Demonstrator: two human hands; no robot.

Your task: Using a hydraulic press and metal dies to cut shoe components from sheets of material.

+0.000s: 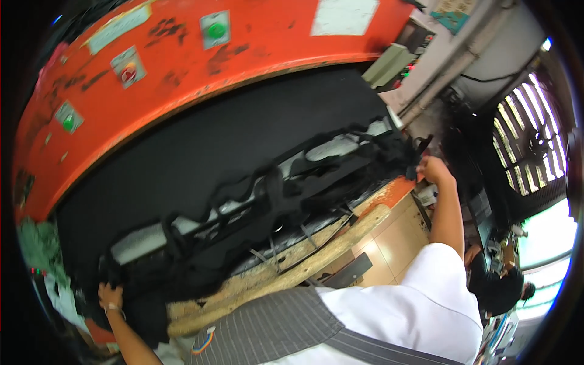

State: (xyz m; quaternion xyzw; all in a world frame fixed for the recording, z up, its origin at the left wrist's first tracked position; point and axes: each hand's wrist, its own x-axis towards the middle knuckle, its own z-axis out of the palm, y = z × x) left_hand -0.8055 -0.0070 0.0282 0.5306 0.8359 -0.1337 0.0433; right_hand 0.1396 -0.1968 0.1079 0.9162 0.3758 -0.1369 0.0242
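A wide black sheet, soft like fabric or foam, lies across the bed of an orange machine. Its near part is a ragged web of cut-out openings with a pale surface showing through. At the sheet's left end, my left hand has its fingers closed on the black material. My right arm reaches far out to the other end, where my right hand pinches a corner of the same sheet. Bunched, dark strips hang over the near edge between the hands, and their folds are hard to tell apart.
Beyond the sheet rises the orange machine panel with green and red buttons. A worn wooden bar runs along the near edge, with thin metal strips beside it. Green cloth hangs at the left; another person is at the far right.
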